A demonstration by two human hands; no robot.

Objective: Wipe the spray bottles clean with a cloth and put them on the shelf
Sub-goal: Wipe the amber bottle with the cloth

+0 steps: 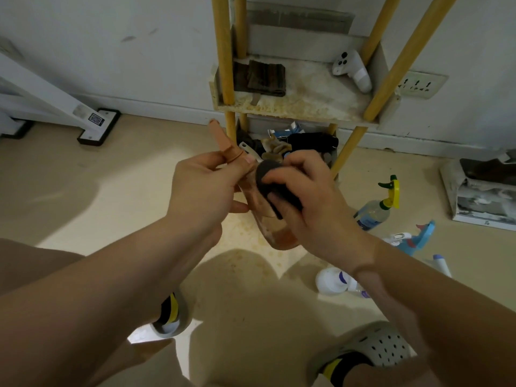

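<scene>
At the centre of the frame the person's left hand (206,188) grips the neck of an orange-brown spray bottle (272,227), fingers curled round it just below the trigger head, whose long nozzle (220,138) points up and to the upper left. The bottle is held tilted in the air above the floor, base toward the lower right; its translucent body shows a reddish-brown tint, darkest near the base, though whether that is liquid or staining cannot be told. The right hand (310,199) presses a dark grey cloth (272,180) against the upper side of the bottle, fingers bent over the wad.

Behind the hands stands a shelf unit (296,107) with yellow posts. Its stained upper board carries a folded dark cloth (261,78) at the left and a white handheld controller (353,69) at the right. The lower tier, partly hidden by the hands, holds a jumble of dark items and blue-and-white packets that cannot be identified.

On the floor at the right of the frame lie a clear bottle with a yellow-green trigger (378,206), a blue trigger sprayer (416,238) just below it, and a white bottle (333,280) lying on its side, near the right forearm. At the far right edge sits an open box (485,196); its contents are unclear.
</scene>
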